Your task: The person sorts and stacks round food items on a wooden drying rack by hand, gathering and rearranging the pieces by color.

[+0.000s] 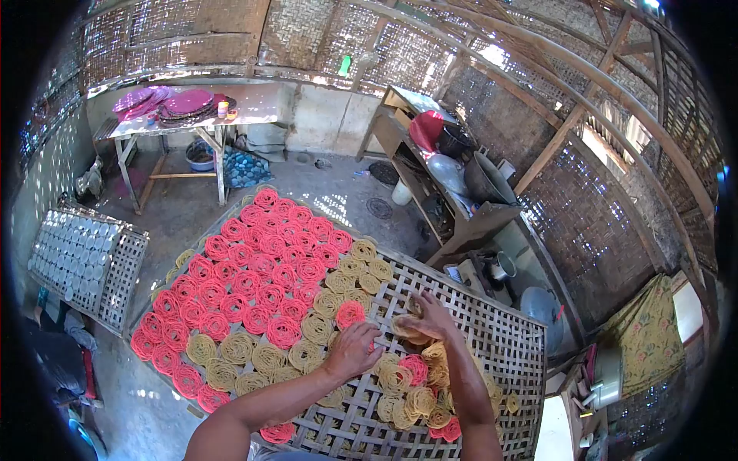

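While the left of the latticed bamboo rack (500, 326) is covered by stringy pink and beige coils (261, 265), its right is partly bare; mid-rack, a beige coil (407, 330) is grasped by the right hand (435, 316); the left hand's (354, 349) hold is unclear.

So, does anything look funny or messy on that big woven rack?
A little. Just beyond the left hand, one pink coil sits among tan coils, outside the pink block. Nearer the person, pink and tan coils overlap in a heap, which looks jumbled compared with that neater block.
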The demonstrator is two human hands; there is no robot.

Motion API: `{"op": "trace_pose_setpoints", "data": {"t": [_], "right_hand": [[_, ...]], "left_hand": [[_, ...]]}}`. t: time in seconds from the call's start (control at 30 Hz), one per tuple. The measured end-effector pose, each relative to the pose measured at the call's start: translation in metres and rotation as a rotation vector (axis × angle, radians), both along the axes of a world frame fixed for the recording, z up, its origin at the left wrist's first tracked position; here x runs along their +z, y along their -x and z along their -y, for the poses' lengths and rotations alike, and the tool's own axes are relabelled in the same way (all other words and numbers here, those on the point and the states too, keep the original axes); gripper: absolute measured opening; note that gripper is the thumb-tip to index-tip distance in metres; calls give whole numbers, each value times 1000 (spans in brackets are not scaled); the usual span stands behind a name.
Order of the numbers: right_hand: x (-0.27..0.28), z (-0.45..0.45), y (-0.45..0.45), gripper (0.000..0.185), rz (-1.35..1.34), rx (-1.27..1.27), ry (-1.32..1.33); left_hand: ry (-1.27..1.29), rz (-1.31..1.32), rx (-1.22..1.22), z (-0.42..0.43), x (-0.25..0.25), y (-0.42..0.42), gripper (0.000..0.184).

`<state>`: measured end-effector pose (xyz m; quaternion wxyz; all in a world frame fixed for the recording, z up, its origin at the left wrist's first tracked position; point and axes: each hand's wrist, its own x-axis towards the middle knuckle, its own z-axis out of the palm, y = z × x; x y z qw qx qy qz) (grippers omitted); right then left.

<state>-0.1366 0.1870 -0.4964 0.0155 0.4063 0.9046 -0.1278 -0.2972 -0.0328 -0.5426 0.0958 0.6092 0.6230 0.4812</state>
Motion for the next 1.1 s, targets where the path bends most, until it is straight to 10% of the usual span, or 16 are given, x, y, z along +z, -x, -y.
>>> {"op": "trace_pose_setpoints", "data": {"t": [0.87,1.1], "right_hand": [[31,99,-109,64,-91,-290,92],[30,183,-146,80,-290,-93,-437]], "left_hand": [[76,-35,-293,21,18,-22,45],[3,-73,-388,19,8,-39,62]]}}
